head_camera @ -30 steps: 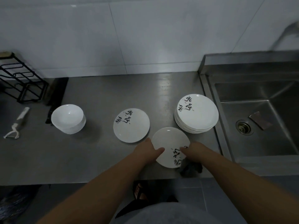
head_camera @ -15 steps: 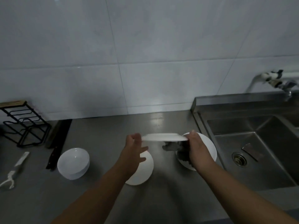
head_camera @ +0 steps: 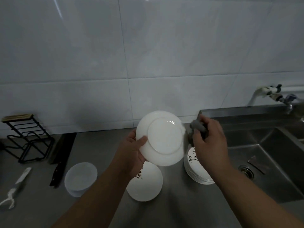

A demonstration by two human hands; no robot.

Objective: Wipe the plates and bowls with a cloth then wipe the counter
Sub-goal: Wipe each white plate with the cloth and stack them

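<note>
White round plate [head_camera: 164, 140] shows its underside only, face turned away. Left hand [head_camera: 131, 153]: fingers hidden behind it, just the thumb visible. Grey cloth [head_camera: 197, 127] mostly buried in right hand [head_camera: 210, 143], blurred. Right forearm covers part of stacked white plates [head_camera: 195, 173]. Left hand hides top of printed white plate [head_camera: 144, 186] on grey steel counter [head_camera: 102, 145]; print unreadable. Metal tap [head_camera: 271, 93] and steel sink [head_camera: 271, 145] cut by right edge. Flat object [head_camera: 256, 163] in sink: can't tell what.
</note>
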